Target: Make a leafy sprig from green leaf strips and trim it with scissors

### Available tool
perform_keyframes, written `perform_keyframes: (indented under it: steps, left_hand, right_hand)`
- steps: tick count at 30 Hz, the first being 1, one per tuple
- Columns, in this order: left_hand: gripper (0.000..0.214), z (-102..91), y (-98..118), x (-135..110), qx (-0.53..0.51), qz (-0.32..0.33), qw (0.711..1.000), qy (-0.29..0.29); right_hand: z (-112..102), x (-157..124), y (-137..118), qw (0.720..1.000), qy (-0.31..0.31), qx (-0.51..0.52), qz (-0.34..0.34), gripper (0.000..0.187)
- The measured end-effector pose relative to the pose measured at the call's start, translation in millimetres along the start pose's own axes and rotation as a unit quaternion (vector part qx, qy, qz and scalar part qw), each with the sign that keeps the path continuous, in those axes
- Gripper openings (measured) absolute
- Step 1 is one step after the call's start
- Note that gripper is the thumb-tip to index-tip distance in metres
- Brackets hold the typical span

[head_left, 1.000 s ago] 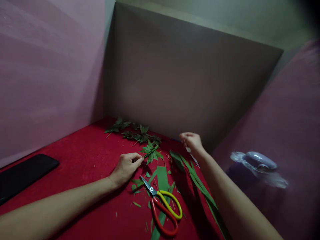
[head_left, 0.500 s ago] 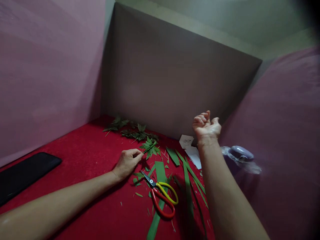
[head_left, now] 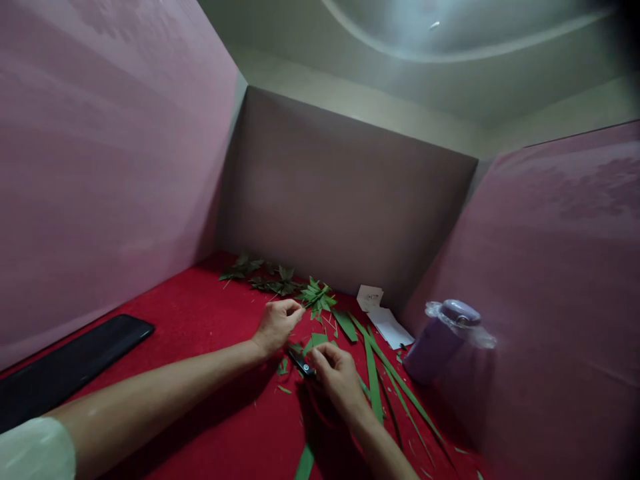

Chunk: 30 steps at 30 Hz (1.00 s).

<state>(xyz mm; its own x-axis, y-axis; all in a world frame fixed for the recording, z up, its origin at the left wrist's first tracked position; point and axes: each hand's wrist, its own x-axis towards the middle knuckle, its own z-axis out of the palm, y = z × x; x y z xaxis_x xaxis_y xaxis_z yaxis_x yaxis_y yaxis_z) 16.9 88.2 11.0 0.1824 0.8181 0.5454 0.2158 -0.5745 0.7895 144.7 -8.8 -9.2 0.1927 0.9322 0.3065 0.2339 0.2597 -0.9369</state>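
My left hand [head_left: 276, 327] pinches the stem end of a bright green lobed leaf [head_left: 318, 298] close to the red surface. Close by, my right hand [head_left: 340, 375] hangs over the scissors [head_left: 303, 363], thumb and fingers drawn together; anything between them is too small or hidden to make out. Only the dark blades and pivot of the scissors show, while the handles are covered by that hand. Beneath and beside it lie a cut green leaf piece [head_left: 317, 340] and long green strips [head_left: 373, 373], with small scraps around.
Darker leaves [head_left: 283, 283] lie along the back of the red cloth [head_left: 200, 300]. White paper pieces [head_left: 390, 327] and a purple container [head_left: 435, 347] with clear plastic stand at right. A black phone-like slab [head_left: 75, 363] lies left. Pink and grey walls enclose the surface.
My right hand has come down from its raised, palm-up position to the scissors. My left hand keeps its pinch on the leaf. The view has tilted upward.
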Motion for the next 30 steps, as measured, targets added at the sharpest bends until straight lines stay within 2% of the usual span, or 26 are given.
perform_keyframes:
  steps: [7, 12, 16, 20, 26, 30]
  left_hand:
    - [0.026, 14.4, 27, -25, -0.031, -0.003, 0.999, 0.011]
    - [0.026, 25.2, 22, -38, -0.040, -0.017, 0.999, 0.023]
    - [0.023, 25.3, 19, -46, -0.023, -0.007, 1.000, 0.015]
    - [0.020, 24.1, 24, -57, 0.004, 0.023, 1.000, -0.011]
    - [0.020, 26.6, 30, -68, 0.045, 0.062, 0.996, -0.045]
    - [0.020, 27.8, 28, -70, 0.059, 0.073, 0.994, -0.053]
  right_hand:
    - [3, -15, 4, 0.998, 0.052, -0.010, -0.027, 0.022]
    - [-1, -12, 11, 0.995, 0.090, 0.028, -0.012, 0.028]
    - [0, -6, 16, 0.991, 0.096, 0.091, 0.015, 0.039]
    - [-2, -5, 17, 0.981, 0.103, 0.161, 0.044, 0.033]
    - [-6, -6, 16, 0.955, 0.159, 0.239, 0.077, 0.036]
    - [-7, -6, 13, 0.942, 0.162, 0.273, 0.106, 0.036]
